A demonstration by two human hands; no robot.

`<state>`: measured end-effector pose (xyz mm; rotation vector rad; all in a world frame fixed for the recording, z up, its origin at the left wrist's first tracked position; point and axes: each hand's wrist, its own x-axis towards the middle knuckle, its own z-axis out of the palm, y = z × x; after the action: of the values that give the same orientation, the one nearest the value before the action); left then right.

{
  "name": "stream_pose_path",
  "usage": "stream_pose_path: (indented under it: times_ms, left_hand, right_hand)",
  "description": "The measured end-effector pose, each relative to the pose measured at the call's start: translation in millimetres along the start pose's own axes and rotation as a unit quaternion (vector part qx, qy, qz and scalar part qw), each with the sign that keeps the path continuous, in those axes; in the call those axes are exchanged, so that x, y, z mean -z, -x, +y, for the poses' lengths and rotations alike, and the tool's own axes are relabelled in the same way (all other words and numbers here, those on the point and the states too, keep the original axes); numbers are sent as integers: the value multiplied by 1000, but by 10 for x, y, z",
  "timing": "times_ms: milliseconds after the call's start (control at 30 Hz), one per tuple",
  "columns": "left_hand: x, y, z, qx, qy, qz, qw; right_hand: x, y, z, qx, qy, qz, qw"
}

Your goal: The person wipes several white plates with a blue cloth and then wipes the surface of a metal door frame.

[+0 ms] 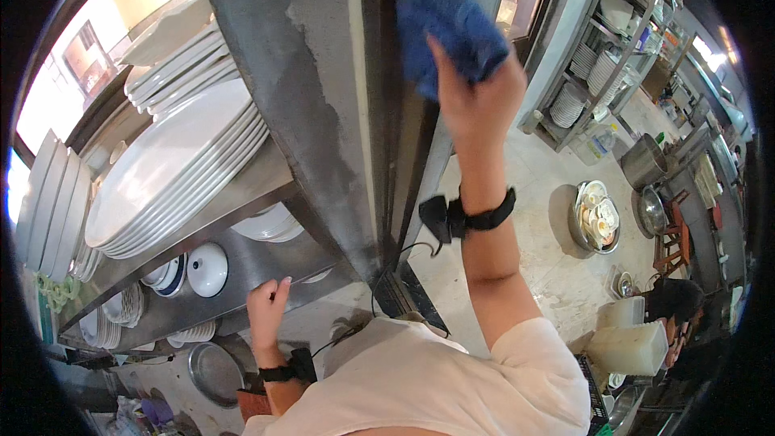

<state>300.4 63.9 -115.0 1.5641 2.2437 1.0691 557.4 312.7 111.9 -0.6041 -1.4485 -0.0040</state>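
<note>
My right hand [481, 97] is raised at the top centre and grips a blue cloth [448, 24], slightly blurred. The cloth lies against or just in front of a dark door frame [387, 72]; whether it touches cannot be told. Low at the left, my left hand [268, 309] is beside a metal shelf [242, 272], its fingers curled and the thumb raised, with nothing visible in it. Black bands circle both wrists. A stack of large white oval plates [175, 175] stands on the shelf above my left hand. A white lidded bowl [207, 269] sits on the lower shelf.
A plate rack [596, 66] stands at the upper right. On the floor at the right are a metal basin of dishes [595, 218], a large pot [645, 160] and a pale plastic container [629, 348]. Another person [675, 309] crouches at the far right. A round metal tray [216, 374] lies lower left.
</note>
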Motion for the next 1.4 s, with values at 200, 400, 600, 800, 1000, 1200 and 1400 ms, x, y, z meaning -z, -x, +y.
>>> stream_pose_path:
  times_ms: [200, 400, 600, 800, 1000, 1200, 1400]
  left_hand:
    - [-150, -209, 134, 0, 11, -42, 999]
    - [-164, -405, 458, -60, -46, -58, 995]
    - [-145, -405, 520, -47, -28, -71, 996]
    - [-130, -253, 352, -36, 15, -35, 999]
    - [-170, -219, 305, -30, 33, -28, 999]
    - [-224, -224, 276, -19, 18, -59, 998]
    - [-131, -201, 294, -29, 13, -57, 998]
  right_hand:
    - [190, 1251, 258, -71, -41, -95, 992]
    - [403, 2537, 649, -219, -18, -224, 950]
    - [532, 2027, 431, -222, 1, -125, 967]
    - [337, 303, 76, -71, -121, 33, 990]
    - [-53, 534, 138, 128, -8, 27, 991]
    - [16, 1502, 355, -32, -7, 1, 999]
    - [217, 2725, 638, -234, -16, -71, 970]
